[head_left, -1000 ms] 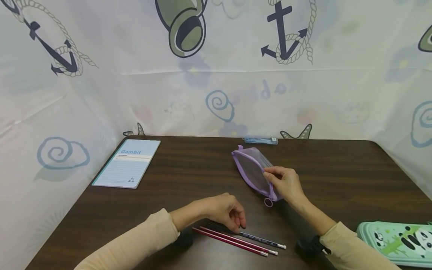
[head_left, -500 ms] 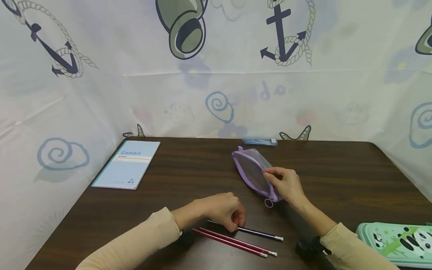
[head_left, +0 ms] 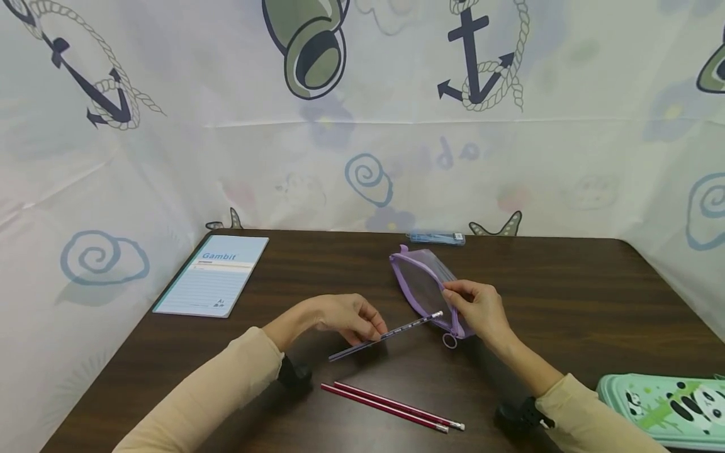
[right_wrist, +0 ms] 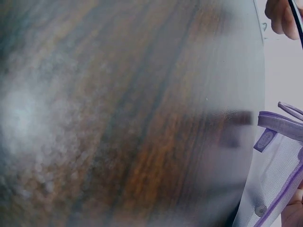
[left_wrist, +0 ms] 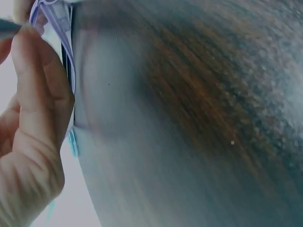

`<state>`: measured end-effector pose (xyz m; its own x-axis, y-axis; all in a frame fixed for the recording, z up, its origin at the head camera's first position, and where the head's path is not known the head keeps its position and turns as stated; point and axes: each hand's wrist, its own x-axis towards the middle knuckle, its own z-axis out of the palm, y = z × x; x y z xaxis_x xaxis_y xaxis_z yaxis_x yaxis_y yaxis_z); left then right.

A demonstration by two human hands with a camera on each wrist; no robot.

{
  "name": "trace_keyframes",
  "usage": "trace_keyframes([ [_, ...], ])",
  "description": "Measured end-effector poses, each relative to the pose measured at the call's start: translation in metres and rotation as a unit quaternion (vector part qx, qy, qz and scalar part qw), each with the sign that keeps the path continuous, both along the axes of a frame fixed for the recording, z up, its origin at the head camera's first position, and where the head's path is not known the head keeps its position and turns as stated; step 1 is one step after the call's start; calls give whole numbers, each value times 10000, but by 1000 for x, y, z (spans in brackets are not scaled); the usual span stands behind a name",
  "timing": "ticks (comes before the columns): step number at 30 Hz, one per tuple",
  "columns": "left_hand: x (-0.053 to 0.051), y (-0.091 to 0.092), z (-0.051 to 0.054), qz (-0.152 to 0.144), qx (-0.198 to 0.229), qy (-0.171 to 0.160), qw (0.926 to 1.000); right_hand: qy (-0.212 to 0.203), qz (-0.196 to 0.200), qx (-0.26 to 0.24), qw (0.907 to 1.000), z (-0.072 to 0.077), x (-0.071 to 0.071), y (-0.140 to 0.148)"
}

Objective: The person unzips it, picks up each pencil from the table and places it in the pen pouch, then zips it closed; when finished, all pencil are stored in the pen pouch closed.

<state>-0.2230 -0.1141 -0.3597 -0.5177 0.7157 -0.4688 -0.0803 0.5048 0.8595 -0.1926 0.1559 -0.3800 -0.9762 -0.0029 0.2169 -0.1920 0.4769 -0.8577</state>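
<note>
Pinched between the thumb and fingers of the left hand [head_left: 352, 318] is a dark patterned pencil [head_left: 404, 328], raised and slanting, its eraser end overlapping the near edge of the pouch. The right hand [head_left: 484, 309] grips the right edge of a purple mesh pouch [head_left: 421, 277], whose zipper gapes. Two red pencils [head_left: 391, 406] lie side by side on the table, nearer the front. In the left wrist view the left hand [left_wrist: 35, 109] holds the pencil's dark shaft [left_wrist: 8, 28]. The right wrist view shows the mesh pouch [right_wrist: 279, 165] at lower right.
A light blue notebook [head_left: 212, 275] lies at the table's back left. A small blue packet [head_left: 437, 238] is by the back edge, behind the pouch. The green panda case [head_left: 663, 406] sits at the front right. A patterned cloth hangs behind the table [head_left: 566, 283].
The left hand has lifted the dark pencil off the table and moved it up and away from the red pencils, its eraser end swinging toward the pouch. The right hand stays in place.
</note>
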Motion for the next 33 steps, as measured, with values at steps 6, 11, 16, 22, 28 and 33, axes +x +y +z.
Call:
trace_keyframes([
  [6,-7,6,-7,1420,580,-677,9858,-17,-10,-44,10000,0,0,-3],
  [11,-11,27,-19,2789,1222,-1193,9450,-51,43,3,10000,1,1,-6],
  [16,-12,54,-26,3681,1704,-1375,9036,-183,36,-78,9998,-1,2,-10],
  [22,-15,80,-41,4059,2240,-1312,8763,-162,175,-97,9997,-3,3,-15],
  [28,-6,94,-30,4384,2311,-1147,8609,-159,218,-112,9996,-3,2,-17],
  [33,-4,100,-30,4531,2337,-1088,8534,-217,230,-78,9995,-3,2,-17],
])
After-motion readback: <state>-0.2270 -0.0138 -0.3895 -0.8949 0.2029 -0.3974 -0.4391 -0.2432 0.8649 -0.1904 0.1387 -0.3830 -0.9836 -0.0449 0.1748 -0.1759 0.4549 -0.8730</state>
